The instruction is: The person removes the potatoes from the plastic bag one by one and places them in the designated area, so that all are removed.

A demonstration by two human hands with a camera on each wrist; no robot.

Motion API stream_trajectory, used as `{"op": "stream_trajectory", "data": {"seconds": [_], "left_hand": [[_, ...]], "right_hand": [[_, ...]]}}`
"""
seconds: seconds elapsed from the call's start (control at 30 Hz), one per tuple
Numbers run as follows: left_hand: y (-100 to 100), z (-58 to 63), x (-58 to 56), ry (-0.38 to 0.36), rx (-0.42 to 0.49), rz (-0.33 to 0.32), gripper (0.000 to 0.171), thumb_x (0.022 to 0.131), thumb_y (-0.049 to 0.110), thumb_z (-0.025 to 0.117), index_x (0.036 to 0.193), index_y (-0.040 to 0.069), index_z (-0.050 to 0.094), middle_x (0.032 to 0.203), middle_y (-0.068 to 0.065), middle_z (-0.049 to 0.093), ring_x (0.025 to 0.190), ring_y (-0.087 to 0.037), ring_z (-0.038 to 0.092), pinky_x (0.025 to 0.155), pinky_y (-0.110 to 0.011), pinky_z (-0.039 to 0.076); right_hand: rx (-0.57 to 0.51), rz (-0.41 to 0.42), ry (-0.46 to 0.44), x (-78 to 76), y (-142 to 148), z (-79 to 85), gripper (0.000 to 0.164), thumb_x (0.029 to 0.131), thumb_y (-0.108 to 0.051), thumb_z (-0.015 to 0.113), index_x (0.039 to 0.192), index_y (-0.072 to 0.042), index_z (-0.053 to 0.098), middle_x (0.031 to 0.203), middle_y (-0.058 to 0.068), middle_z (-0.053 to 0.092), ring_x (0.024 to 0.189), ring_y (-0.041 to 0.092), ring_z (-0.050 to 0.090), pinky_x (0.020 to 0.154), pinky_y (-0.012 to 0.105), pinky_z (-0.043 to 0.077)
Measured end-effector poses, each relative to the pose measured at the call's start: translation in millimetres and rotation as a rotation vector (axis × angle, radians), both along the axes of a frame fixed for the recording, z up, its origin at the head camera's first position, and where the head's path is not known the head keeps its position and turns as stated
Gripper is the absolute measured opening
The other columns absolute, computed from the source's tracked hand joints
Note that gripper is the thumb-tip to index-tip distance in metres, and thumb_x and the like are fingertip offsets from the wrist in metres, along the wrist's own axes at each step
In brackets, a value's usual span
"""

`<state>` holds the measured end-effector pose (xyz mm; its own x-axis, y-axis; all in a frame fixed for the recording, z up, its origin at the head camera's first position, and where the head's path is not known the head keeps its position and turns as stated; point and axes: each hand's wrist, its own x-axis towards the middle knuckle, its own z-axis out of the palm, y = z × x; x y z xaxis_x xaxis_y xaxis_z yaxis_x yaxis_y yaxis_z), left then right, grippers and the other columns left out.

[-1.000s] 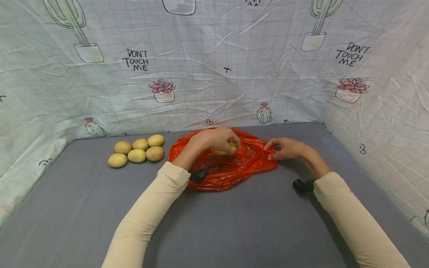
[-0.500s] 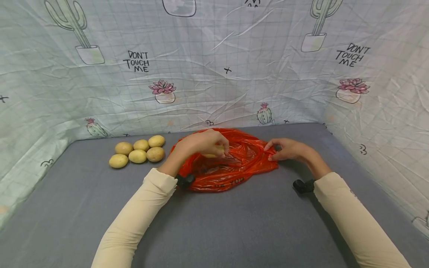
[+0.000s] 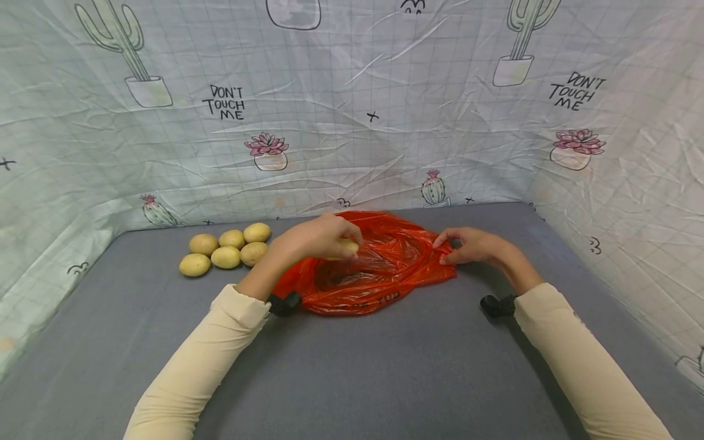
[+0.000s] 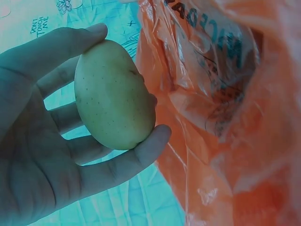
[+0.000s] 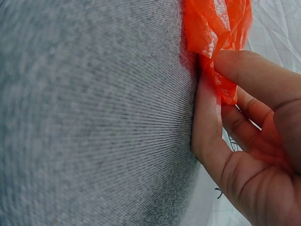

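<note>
My left hand (image 3: 321, 237) is over the left part of a red plastic bag (image 3: 390, 260) lying on the table with its mouth spread. Between its thumb and fingers it grips a pale yellow potato (image 4: 115, 96), which the left wrist view shows beside the bag's crumpled side. At the bag's right end, my right hand (image 3: 472, 245) pinches a gathered bit of the red plastic (image 5: 217, 70) between thumb and finger. What lies deep in the bag is hard to make out.
Several more potatoes (image 3: 226, 257) lie in two rows on the grey table (image 3: 352, 373), left of the bag. A pale cloth printed with cacti (image 3: 330, 110) hangs behind and at both sides.
My left hand has moved left with the potato, from over the middle of the bag to its left part. My right hand has kept its place at the bag's right end.
</note>
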<state>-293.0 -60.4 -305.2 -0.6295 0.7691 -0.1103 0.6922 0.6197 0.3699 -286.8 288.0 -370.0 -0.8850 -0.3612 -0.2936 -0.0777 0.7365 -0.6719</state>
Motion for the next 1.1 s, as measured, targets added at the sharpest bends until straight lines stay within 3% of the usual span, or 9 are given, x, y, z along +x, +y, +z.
{"op": "stream_trajectory", "data": {"seconds": [0.13,0.33,0.43,0.7,0.9,1.1], "left_hand": [[-5.2,-1.2,1.2,-0.010,0.011,0.002,0.020,0.090,0.011,0.067,0.108,0.007,0.074,0.088,0.000,0.063,0.071,-0.012,0.048,0.064,-0.026,0.041],[-11.7,-2.7,4.2,-0.009,-0.001,0.026,0.016,0.091,0.012,0.069,0.106,0.010,0.074,0.085,0.001,0.061,0.070,-0.012,0.048,0.063,-0.026,0.041],[-14.3,-0.4,7.7,-0.009,0.001,0.031,0.014,0.091,0.013,0.071,0.104,0.011,0.074,0.084,0.001,0.061,0.072,-0.013,0.049,0.063,-0.026,0.042],[-24.0,7.2,18.3,-0.013,-0.010,0.055,0.016,0.090,0.012,0.070,0.106,0.010,0.074,0.087,-0.001,0.063,0.073,-0.014,0.051,0.064,-0.027,0.043],[-32.7,6.9,29.3,0.000,0.001,0.086,0.016,0.091,0.015,0.074,0.106,0.015,0.075,0.093,0.001,0.067,0.079,-0.018,0.056,0.066,-0.028,0.047],[-39.2,7.1,42.0,0.014,0.017,0.104,0.018,0.089,0.015,0.075,0.107,0.016,0.075,0.092,0.002,0.066,0.077,-0.018,0.054,0.062,-0.029,0.044]], "right_hand": [[-0.002,-0.005,-0.010,-0.4,-0.9,0.0,0.038,0.092,-0.016,0.075,0.125,-0.003,0.060,0.126,0.016,0.050,0.105,0.028,0.044,0.083,0.037,0.039],[0.006,0.009,-0.005,-0.2,-2.2,2.5,0.039,0.093,-0.017,0.075,0.126,-0.003,0.060,0.142,0.023,0.045,0.120,0.034,0.040,0.097,0.047,0.037],[0.005,0.011,0.003,-1.0,-2.3,0.8,0.038,0.092,-0.017,0.075,0.125,-0.003,0.060,0.144,0.023,0.045,0.123,0.033,0.039,0.099,0.047,0.037],[0.000,0.002,0.002,-0.5,-0.6,-1.3,0.039,0.092,-0.016,0.075,0.125,-0.002,0.060,0.135,0.020,0.048,0.111,0.030,0.042,0.087,0.039,0.038],[-0.003,0.009,0.000,0.3,-0.2,-0.1,0.040,0.092,-0.017,0.075,0.126,-0.003,0.059,0.141,0.022,0.046,0.119,0.033,0.039,0.095,0.044,0.036],[0.000,0.003,-0.004,1.0,0.7,0.5,0.040,0.093,-0.018,0.075,0.126,-0.003,0.059,0.144,0.023,0.044,0.123,0.034,0.038,0.100,0.049,0.035]]}}
